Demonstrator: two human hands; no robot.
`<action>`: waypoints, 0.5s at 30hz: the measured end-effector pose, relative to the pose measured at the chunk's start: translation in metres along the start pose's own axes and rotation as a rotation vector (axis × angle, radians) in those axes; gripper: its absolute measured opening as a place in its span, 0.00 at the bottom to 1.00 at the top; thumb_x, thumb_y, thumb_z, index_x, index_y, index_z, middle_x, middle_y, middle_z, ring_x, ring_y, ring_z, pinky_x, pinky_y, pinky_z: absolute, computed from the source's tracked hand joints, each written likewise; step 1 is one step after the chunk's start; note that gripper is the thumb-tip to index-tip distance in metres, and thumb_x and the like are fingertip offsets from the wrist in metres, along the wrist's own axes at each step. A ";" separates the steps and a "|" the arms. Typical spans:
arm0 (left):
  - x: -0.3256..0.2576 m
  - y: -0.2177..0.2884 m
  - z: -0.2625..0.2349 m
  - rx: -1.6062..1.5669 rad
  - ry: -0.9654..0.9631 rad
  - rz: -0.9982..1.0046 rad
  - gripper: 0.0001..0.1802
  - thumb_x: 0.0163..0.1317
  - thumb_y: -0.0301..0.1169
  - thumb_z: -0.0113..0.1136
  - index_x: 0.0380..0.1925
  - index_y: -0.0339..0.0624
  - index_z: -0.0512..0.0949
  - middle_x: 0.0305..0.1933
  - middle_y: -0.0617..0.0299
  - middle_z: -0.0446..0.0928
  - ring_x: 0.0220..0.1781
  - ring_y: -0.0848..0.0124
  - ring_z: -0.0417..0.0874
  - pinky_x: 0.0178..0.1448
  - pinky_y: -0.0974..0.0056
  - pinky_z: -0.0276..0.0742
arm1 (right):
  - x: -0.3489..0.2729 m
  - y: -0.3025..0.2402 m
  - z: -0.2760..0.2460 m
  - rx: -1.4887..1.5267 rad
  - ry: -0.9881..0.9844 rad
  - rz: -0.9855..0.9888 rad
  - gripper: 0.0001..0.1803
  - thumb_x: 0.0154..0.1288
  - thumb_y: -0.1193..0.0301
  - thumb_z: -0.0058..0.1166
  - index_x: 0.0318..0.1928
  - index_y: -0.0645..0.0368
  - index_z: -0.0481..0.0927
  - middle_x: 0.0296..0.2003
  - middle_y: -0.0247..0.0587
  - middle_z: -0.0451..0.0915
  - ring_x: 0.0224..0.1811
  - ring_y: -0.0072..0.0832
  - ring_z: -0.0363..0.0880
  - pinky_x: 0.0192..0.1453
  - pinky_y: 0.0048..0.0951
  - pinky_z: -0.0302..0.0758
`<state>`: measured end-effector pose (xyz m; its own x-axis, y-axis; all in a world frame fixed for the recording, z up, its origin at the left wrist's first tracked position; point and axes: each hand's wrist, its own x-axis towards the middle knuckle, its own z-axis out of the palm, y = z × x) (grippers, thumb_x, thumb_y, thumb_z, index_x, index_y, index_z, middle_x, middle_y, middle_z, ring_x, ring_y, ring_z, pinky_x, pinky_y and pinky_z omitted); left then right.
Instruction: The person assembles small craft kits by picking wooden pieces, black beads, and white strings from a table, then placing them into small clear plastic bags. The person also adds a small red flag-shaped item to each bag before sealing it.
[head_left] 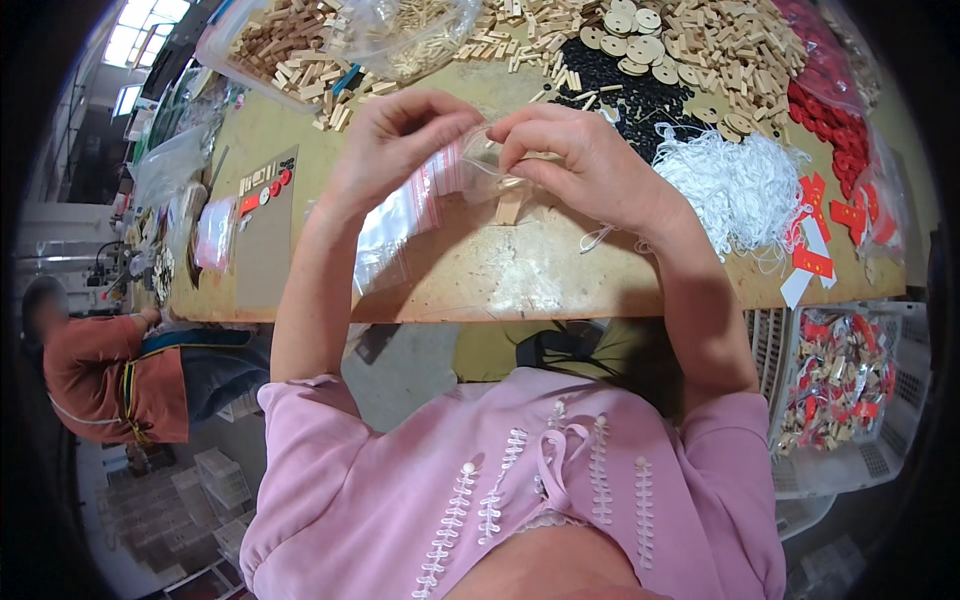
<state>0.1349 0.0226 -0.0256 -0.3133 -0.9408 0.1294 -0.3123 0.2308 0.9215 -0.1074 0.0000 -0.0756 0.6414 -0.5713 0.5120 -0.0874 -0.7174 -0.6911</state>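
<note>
Both my hands are raised over the table, pinching the mouth of a small clear plastic bag (483,158) between them. My left hand (408,145) closes thumb and fingertips on one side of it. On the other side, the fingers of my right hand (575,155) are bent around the edge. A light wooden piece (508,208) shows low in or just behind the bag; I cannot tell which. Beside my left wrist lies a stack of clear zip bags (395,230) with red-striped tops. A loose end of white string (597,238) lies below my right hand.
Wooden blocks (290,55), wooden discs (630,40) and small black pieces (640,105) lie heaped at the back. White strings (730,190) and red pieces (830,130) lie right. A crate (790,480) with filled bags stands lower right. Another person (120,370) is at left.
</note>
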 end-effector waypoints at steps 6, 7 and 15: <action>0.008 -0.032 -0.013 -0.155 0.113 -0.089 0.07 0.73 0.35 0.65 0.41 0.44 0.86 0.34 0.75 0.82 0.32 0.86 0.72 0.36 0.76 0.65 | 0.002 -0.025 -0.006 0.252 -0.067 0.097 0.04 0.64 0.75 0.61 0.39 0.60 0.85 0.39 0.41 0.87 0.44 0.35 0.86 0.53 0.33 0.80; 0.011 -0.037 -0.003 -0.093 0.116 -0.059 0.06 0.73 0.33 0.65 0.42 0.44 0.86 0.36 0.74 0.82 0.33 0.87 0.72 0.36 0.76 0.66 | -0.003 -0.038 -0.004 0.352 -0.051 0.075 0.05 0.63 0.75 0.61 0.38 0.60 0.87 0.34 0.40 0.86 0.41 0.33 0.85 0.49 0.31 0.80; 0.053 -0.052 0.088 0.133 -0.194 -0.038 0.09 0.68 0.29 0.67 0.45 0.39 0.85 0.33 0.63 0.84 0.35 0.79 0.81 0.41 0.69 0.78 | -0.084 -0.081 0.011 0.200 0.026 0.103 0.05 0.64 0.81 0.62 0.41 0.64 0.83 0.38 0.45 0.83 0.43 0.43 0.83 0.48 0.38 0.79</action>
<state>0.0559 -0.0173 -0.0992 -0.4615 -0.8871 0.0110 -0.4387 0.2390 0.8663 -0.1461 0.1103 -0.0686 0.6167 -0.6496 0.4447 0.0035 -0.5627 -0.8267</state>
